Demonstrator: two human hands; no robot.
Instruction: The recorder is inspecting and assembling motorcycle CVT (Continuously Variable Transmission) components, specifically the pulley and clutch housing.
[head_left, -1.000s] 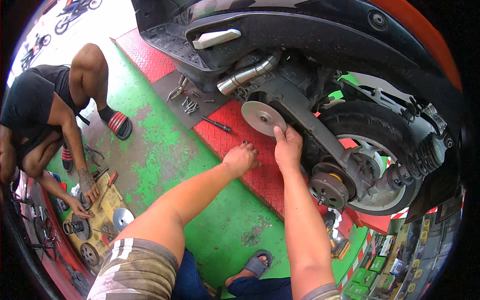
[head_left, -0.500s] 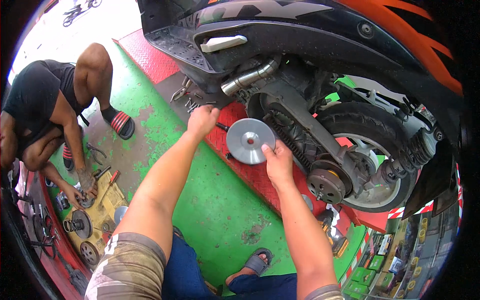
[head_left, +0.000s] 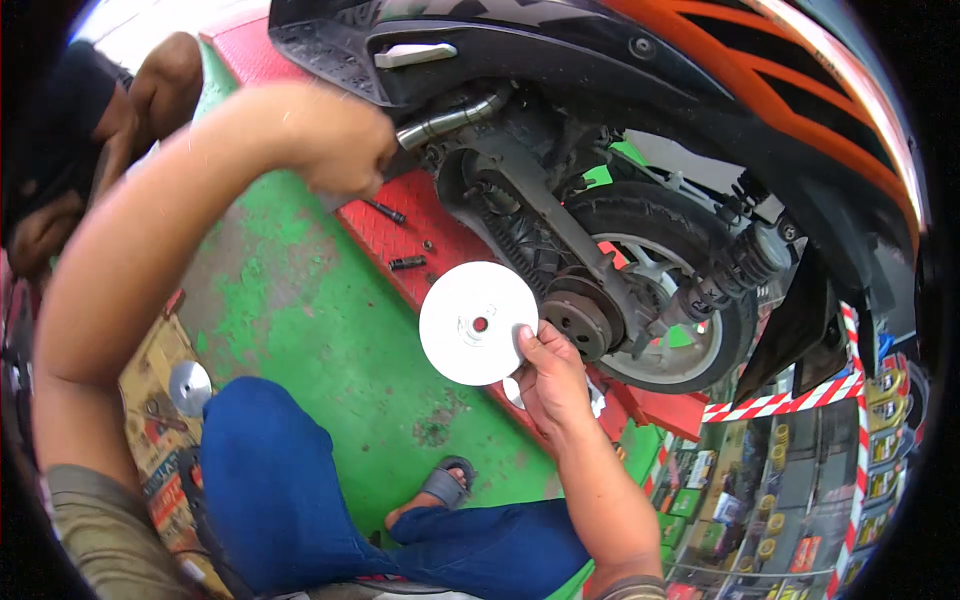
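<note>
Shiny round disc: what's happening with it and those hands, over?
Right hand pinching disc near its edge. Left hand raised, blurred, grip unclear. Disc hides part of red platform.

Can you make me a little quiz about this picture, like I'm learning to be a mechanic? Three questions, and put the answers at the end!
1. Multiple choice: what does the right hand hold?
A) a bottle
B) a round disc
C) a rope

2. True or false: the left hand is apart from that disc.

3. Fill in the colour: a dark rod-shaped tool lies on the ____ platform.

Key: 1. B; 2. True; 3. red.
</note>
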